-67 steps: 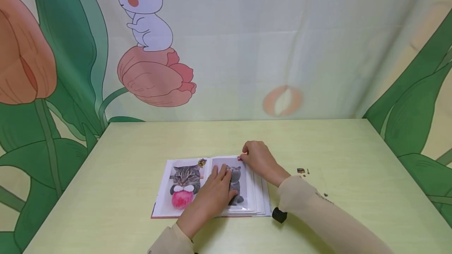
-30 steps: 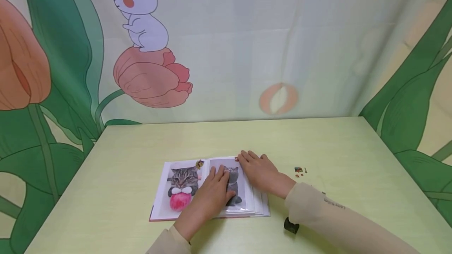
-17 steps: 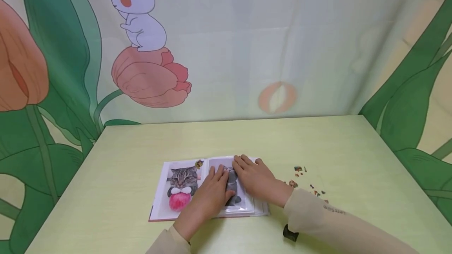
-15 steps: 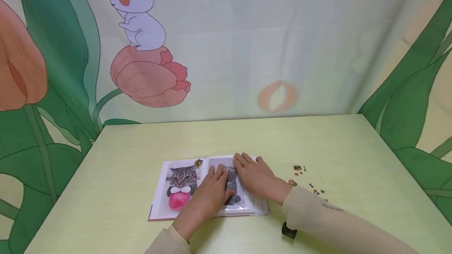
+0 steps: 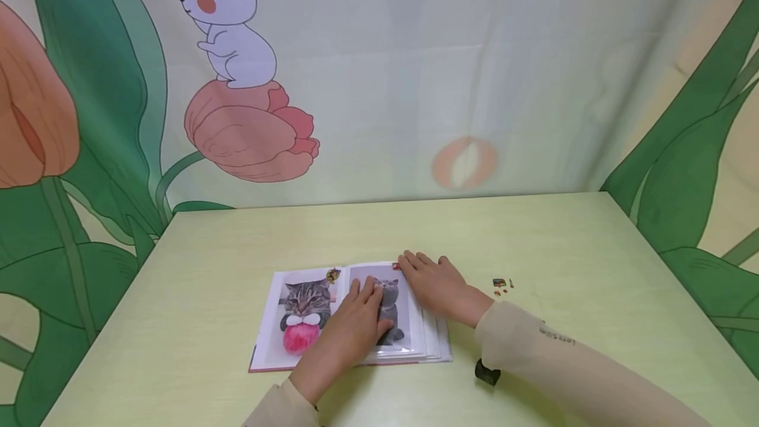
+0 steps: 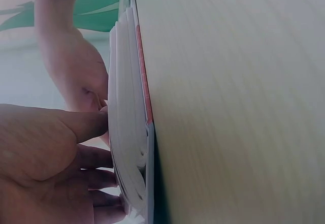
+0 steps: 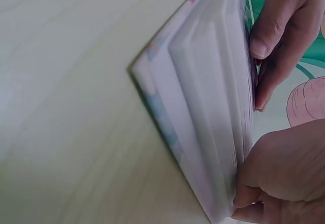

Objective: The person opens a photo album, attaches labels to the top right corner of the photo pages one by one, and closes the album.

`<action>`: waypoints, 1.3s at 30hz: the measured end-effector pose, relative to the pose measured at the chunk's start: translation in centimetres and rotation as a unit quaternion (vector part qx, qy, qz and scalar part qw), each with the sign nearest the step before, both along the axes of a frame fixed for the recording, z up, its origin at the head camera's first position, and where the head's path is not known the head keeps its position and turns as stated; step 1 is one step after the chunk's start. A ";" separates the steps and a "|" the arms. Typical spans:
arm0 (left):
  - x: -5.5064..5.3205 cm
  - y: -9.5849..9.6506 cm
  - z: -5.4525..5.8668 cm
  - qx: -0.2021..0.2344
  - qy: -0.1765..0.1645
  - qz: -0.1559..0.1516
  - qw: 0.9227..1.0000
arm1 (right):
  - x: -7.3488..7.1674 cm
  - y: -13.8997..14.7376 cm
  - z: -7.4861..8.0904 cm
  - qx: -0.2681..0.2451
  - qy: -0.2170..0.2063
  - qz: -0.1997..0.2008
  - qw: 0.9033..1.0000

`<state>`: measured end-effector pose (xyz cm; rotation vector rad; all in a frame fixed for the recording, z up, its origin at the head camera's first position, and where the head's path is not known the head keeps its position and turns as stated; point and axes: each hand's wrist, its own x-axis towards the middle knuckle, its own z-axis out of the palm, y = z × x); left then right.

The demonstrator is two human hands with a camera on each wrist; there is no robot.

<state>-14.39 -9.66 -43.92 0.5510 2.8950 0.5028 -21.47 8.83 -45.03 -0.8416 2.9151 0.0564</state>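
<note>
A photo album [image 5: 267, 348] lies open on the table, a striped cat with a pink ball on its left page. My left hand [image 5: 356, 321] rests on the right page with fingers straight, partly covering a grey cat photo [image 5: 389, 312]. At that page's top right corner is a small red sticker [image 5: 396, 267]. My right hand [image 5: 435, 285] lies over the corner, fingertips right beside the sticker. A gold-and-dark sticker [image 5: 333, 275] sits at the top of the left page. In the right wrist view, the right hand [image 7: 289, 176] touches the far page edge; the left thumb shows above.
A few tiny colourful pieces [image 5: 500, 283] lie on the pale table [image 5: 196, 295] to the right of the album; the right sleeve [image 5: 534, 341] hides the area nearer. A black block [image 5: 487, 372] shows below that sleeve. Behind hangs a printed curtain [image 5: 367, 84].
My right hand first pinched at the page corner, then flattened and slid down over the page. Now it has moved back up and right, uncovering the red sticker. The left hand stays in place.
</note>
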 end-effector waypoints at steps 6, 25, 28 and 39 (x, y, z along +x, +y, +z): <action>0.0 0.1 0.2 -0.003 -0.003 0.002 1.000 | -0.6 0.5 0.3 -0.036 -0.041 -0.014 0.998; 0.2 -0.1 0.0 0.007 0.010 -0.009 1.000 | 2.9 -0.1 0.1 0.011 0.025 0.048 0.998; 0.2 -0.1 -0.1 0.006 0.006 -0.005 1.000 | 2.3 -0.1 0.1 0.019 0.027 0.033 0.999; 0.1 -0.2 -0.3 0.005 0.000 -0.004 1.000 | 0.5 0.2 -0.2 -0.005 0.012 0.016 1.000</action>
